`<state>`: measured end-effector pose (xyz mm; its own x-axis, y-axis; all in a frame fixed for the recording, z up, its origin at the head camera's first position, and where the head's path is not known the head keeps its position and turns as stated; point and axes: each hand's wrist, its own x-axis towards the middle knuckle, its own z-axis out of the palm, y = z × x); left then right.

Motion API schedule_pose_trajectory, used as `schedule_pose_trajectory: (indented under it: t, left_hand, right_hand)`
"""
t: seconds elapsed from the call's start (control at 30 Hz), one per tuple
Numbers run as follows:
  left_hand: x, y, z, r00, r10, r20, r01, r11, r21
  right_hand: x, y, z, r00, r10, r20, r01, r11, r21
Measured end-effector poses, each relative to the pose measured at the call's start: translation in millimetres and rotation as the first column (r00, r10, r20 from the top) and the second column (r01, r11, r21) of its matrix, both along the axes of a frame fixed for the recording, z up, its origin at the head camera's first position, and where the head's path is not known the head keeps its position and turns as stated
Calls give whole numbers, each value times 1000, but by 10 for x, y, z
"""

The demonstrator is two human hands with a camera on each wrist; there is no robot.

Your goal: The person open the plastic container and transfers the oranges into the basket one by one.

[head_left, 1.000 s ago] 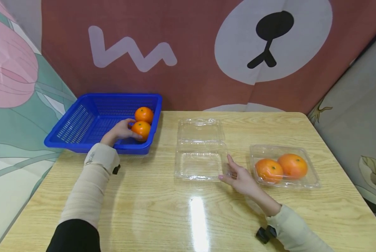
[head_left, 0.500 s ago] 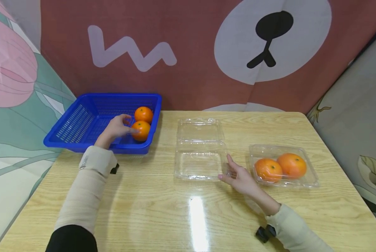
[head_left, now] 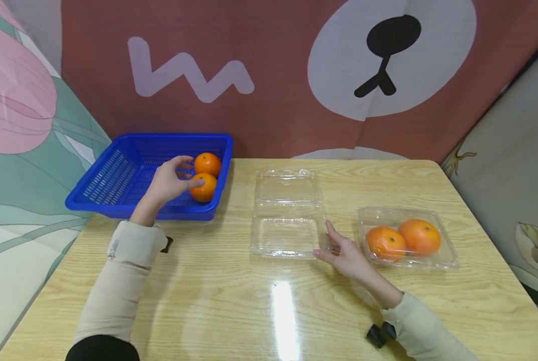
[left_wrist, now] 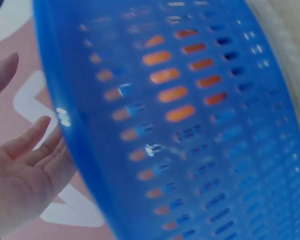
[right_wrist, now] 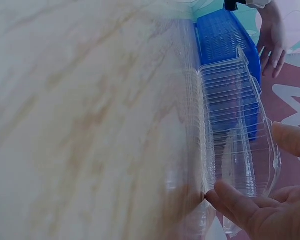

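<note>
My left hand (head_left: 167, 179) hovers over the blue plastic basket (head_left: 93, 206), thumb and fingers spread and nothing in its grasp. Two oranges lie in the basket's right end; the thumb overlaps the front orange (head_left: 204, 192), and the fingertips come close to the rear orange (head_left: 207, 163). Through the basket's slots, orange colour shows in the left wrist view. A clear plastic clamshell box (head_left: 288, 235) lies with its lid folded back on the table. My right hand (head_left: 347, 256) holds its right edge near the front corner, with the fingers (right_wrist: 235, 202) low against its side.
At the right, a second clear plastic box (head_left: 446, 256) contains two oranges (head_left: 418, 237). All of it stands on a light wooden table (head_left: 223, 301). A printed cloth wall (head_left: 269, 125) rises directly behind the basket and table.
My left hand has loosened from the front orange, drawn back a little and lifted, its fingers shifting toward the rear orange. The right hand and the boxes stay in place.
</note>
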<state>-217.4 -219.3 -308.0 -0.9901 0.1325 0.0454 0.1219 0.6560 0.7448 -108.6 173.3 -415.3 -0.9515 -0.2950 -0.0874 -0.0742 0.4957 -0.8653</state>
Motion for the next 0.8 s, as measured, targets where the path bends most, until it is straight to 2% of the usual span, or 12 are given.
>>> schedule_pose_trajectory:
  t: [0.2, 0.33, 0.57, 0.67, 0.8]
  left_hand:
    - [124, 86, 20, 997, -38, -70, 40, 999, 27]
    - [220, 155, 8, 990, -81, -116, 88, 995, 54]
    - [359, 285, -49, 978, -179, -111, 192, 974, 122]
    - [409, 336, -65, 969, -217, -120, 232, 965, 125]
    - [454, 396, -85, 949, -270, -164, 286, 954, 85]
  right_hand:
    - [-3, 1, 12, 1000, 5, -13, -5, 1000, 4]
    - [0, 2, 12, 1000, -3, -6, 3, 1000, 12]
    - [-7, 3, -1, 1000, -3, -12, 3, 1000, 8]
    - [-6, -1, 1, 1000, -5, -18, 5, 1000, 6]
    - [-1, -8, 14, 999, -17, -28, 17, 1000, -1]
